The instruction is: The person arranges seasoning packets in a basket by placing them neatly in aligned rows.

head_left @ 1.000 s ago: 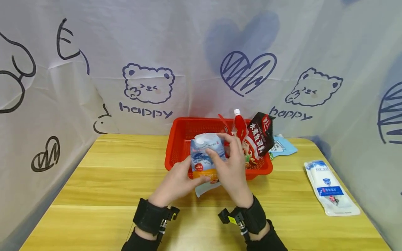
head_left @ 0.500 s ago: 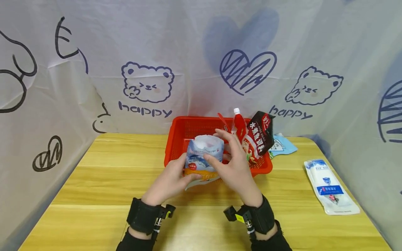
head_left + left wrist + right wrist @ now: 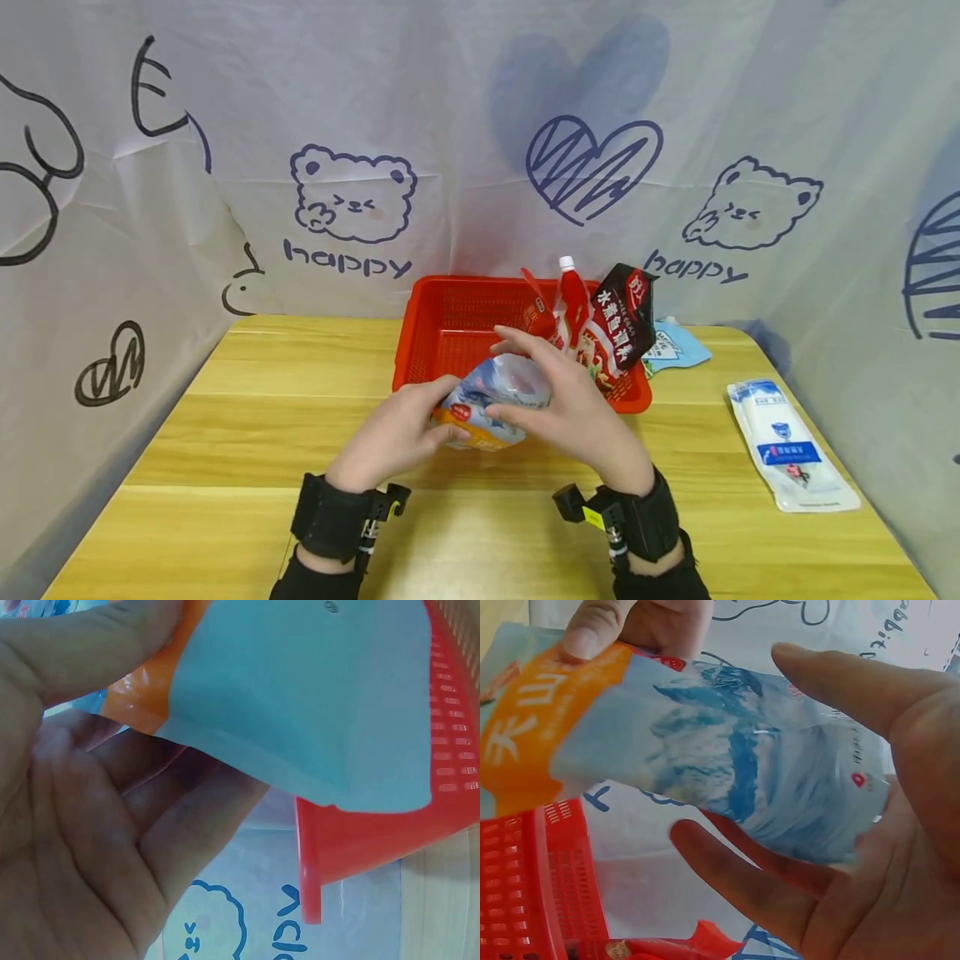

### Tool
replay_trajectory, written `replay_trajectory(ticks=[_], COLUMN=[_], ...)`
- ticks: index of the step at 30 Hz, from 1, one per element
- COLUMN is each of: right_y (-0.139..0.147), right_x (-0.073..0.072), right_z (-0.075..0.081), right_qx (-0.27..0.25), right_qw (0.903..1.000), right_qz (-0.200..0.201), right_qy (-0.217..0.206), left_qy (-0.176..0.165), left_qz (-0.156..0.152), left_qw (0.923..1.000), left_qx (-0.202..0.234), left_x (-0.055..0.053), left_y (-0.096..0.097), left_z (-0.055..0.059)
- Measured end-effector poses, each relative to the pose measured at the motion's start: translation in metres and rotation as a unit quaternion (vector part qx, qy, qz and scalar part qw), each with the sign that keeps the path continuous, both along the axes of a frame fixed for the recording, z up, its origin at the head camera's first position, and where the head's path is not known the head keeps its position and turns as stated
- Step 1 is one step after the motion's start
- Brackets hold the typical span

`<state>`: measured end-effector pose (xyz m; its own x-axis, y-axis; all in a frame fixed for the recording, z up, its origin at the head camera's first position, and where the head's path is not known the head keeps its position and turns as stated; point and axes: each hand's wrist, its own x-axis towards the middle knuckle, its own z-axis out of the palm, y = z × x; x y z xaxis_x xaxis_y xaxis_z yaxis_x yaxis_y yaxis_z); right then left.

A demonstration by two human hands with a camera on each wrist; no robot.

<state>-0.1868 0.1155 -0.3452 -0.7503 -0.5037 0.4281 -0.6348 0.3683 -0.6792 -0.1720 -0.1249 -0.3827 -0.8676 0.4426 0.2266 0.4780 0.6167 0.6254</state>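
A blue-and-orange food pouch [image 3: 491, 400] is held tilted in front of the basket, its crumpled top end toward the right. My left hand [image 3: 393, 433] pinches its orange lower end; in the left wrist view the thumb lies over the pouch [image 3: 300, 697] and fingers sit behind. My right hand [image 3: 581, 408] is spread around the upper end. In the right wrist view, its thumb and fingers stand apart on either side of the pouch [image 3: 705, 742], whose top edge is near the palm. Whether the right fingers touch it is unclear.
Behind the hands stands a red plastic basket [image 3: 405, 342]. At its right side are a white-capped red pouch [image 3: 573, 300], a black-and-red seasoning packet [image 3: 624, 312] and another red packet [image 3: 537, 315]. A light-blue pouch [image 3: 681, 348] and a white-and-blue packet [image 3: 791, 450] lie farther right.
The pouch has tipped over from nearly upright, its top swinging right and toward me. My left hand has shifted left; my right hand has moved right and slightly down, its fingers spread wider.
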Motion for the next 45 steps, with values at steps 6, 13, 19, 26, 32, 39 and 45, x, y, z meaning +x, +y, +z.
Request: replay_trajectory(ticks=[6, 13, 19, 26, 32, 39, 45], right_y=[-0.001, -0.001, -0.001, 0.002, 0.000, -0.003, -0.002], right_x=[-0.004, -0.011, -0.012, -0.014, -0.012, -0.012, -0.014], right_z=[-0.004, -0.012, -0.013, -0.014, -0.012, -0.013, -0.014], right_qx=[0.049, 0.022, -0.028, -0.121, -0.207, -0.229, -0.231], right_qw=[0.9988, 0.9996, 0.9992, 0.9904, 0.9741, 0.9668, 0.9628], right_qz=[-0.002, -0.006, -0.028, -0.065, -0.073, -0.085, -0.093], right_qy=[-0.001, 0.015, 0.009, -0.016, -0.054, -0.074, -0.105], left_qy=[0.001, -0.002, -0.023, -0.061, -0.050, -0.036, -0.006], left_qz=[-0.003, 0.000, 0.001, 0.015, 0.050, 0.076, 0.091], left_qw=[0.9996, 0.9998, 0.9997, 0.9927, 0.9853, 0.9735, 0.9726], left_qx=[-0.029, -0.020, 0.013, 0.102, 0.156, 0.213, 0.214], left_x=[0.001, 0.000, -0.001, -0.003, -0.004, -0.005, -0.003], left_y=[0.002, 0.002, -0.001, -0.012, -0.020, -0.019, -0.016], left_z=[-0.001, -0.002, -0.001, 0.002, 0.001, 0.000, 0.003])
